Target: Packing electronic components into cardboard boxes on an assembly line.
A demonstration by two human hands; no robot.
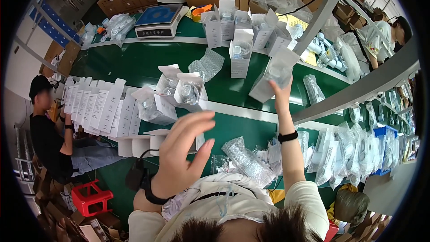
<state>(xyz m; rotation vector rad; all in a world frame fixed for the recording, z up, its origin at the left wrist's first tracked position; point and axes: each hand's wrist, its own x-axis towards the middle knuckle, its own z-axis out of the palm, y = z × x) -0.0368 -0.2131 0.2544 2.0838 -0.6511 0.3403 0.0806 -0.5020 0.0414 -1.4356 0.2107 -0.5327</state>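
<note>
Stretching out over the green table [134,62], the right hand [282,96] is seen with its grip clamped on the lower end of a white carton [275,74], its flap open, held up above the far lane of the table; the left hand [181,152] is raised nearer the body, fingers spread apart and nothing held, just above an open carton with a bagged fitting [189,90]; a slip is judged possible, since the carton is pinched only at one end and could tip or drop onto the standing cartons [242,31] beyond it, knocking some over; about seven such cartons are counted upright in that far group, though overlap makes the count unsure; a row of roughly eight flat cartons [96,105] is lined up at the left; three open cartons are seen lying at the centre; one weighing scale [159,20] is set at the far edge; clear bagged parts [248,163] are heaped near the body, too many to count.
</note>
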